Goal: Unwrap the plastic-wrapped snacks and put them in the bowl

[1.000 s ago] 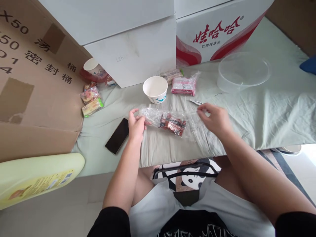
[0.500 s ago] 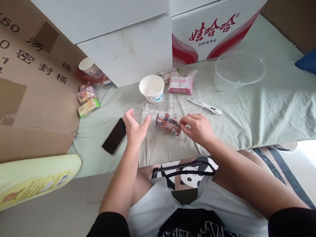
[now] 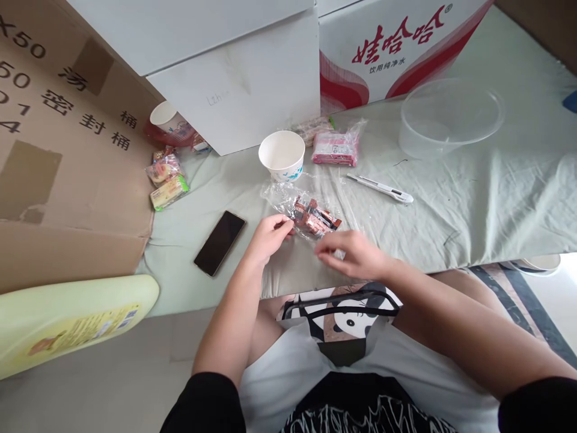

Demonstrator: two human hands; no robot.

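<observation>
A clear plastic bag [image 3: 282,193] lies on the cloth, with small brown-and-red wrapped snack packets [image 3: 318,218] in or under its film. My left hand [image 3: 270,236] is closed at the bag's near left edge, thumb and fingers pinching the film. Just below the packets, my right hand [image 3: 354,254] is curled with its fingers together; what they hold, if anything, is hard to make out. Right behind the bag stands a white paper bowl [image 3: 282,153] with a blue print. A white utility knife [image 3: 381,187] rests to the right of the packets.
A black phone [image 3: 220,243] lies left of my left hand. Further back are a pink packet [image 3: 336,150], a clear plastic tub [image 3: 451,120] and white cartons [image 3: 243,90]. Small snack packs [image 3: 169,191] sit beside a brown cardboard box [image 3: 67,180]. A yellow-green bottle [image 3: 81,325] stands at the left.
My left hand has moved right and nearer me, from open beside the phone to closed on the bag's edge. My right hand has drawn back towards me from the packets.
</observation>
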